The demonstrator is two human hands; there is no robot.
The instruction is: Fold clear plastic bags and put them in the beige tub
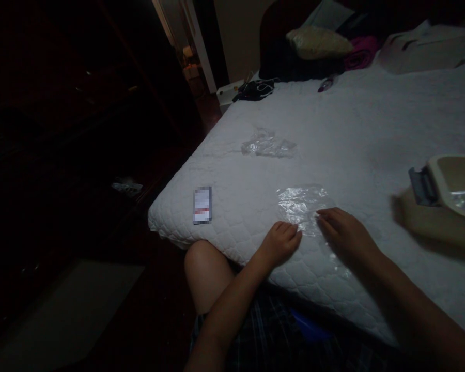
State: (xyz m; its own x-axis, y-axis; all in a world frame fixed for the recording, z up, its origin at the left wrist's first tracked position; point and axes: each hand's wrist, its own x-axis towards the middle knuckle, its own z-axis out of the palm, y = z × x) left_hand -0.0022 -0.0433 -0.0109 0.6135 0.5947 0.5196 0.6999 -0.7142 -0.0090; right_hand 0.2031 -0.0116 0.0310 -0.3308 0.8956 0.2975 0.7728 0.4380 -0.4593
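Clear plastic film (300, 201) lies flat on the white bed (356, 129), its near edge at the fingertips.
From the left, a phone (202, 205) lies near the bed's edge, its long axis running away from the person; a second, crumpled plastic piece (269, 147) stretches mostly sideways farther up; the left hand (282, 242) rests with fingers curled close together at the film's near edge, though I cannot tell whether it grips; the film spreads ahead, nearly as deep as wide, so its long axis is unclear; the right hand (343, 230) pinches narrowly at its right side, thumb and finger together, covering that near corner; beyond, a cream bin (445, 227) with a grey handle (424, 186) takes up the space rightward, cut off by the picture's edge.
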